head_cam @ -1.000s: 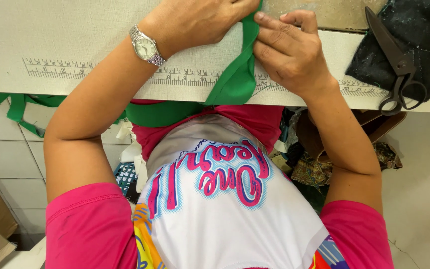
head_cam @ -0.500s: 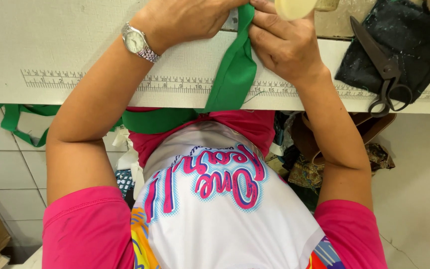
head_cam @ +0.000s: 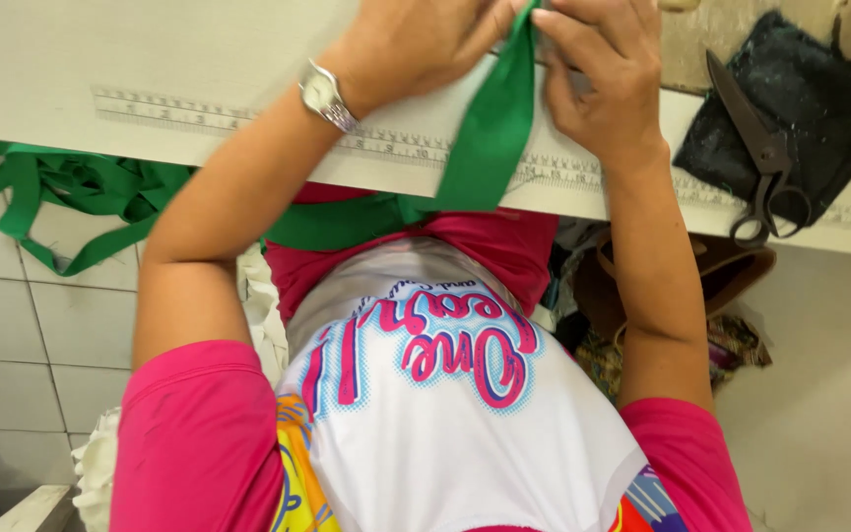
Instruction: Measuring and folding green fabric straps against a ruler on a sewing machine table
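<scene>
A: What changed since the earlier frame?

B: My hands have shifted a little up the frame, and the pale round object that sat at the top edge is gone from view.

A: State of grip?

B: My left hand [head_cam: 416, 44] and right hand [head_cam: 608, 74] are both closed on the green fabric strip [head_cam: 490, 138], pinching it at the top centre of the frame. Fingertips meet over its upper end; the end itself is cut off by the frame.

A: Where does the strip run?

B: Diagonally down over the white table [head_cam: 150, 59] and its printed ruler [head_cam: 199, 113], off the edge toward my lap. More green strip hangs at left. The scissors [head_cam: 755, 167] lie on dark cloth, upper right.

A: Step in hand?

B: Judged: folding or aligning the strip end. Next move calls for steady, matched pressure from both hands.
</scene>
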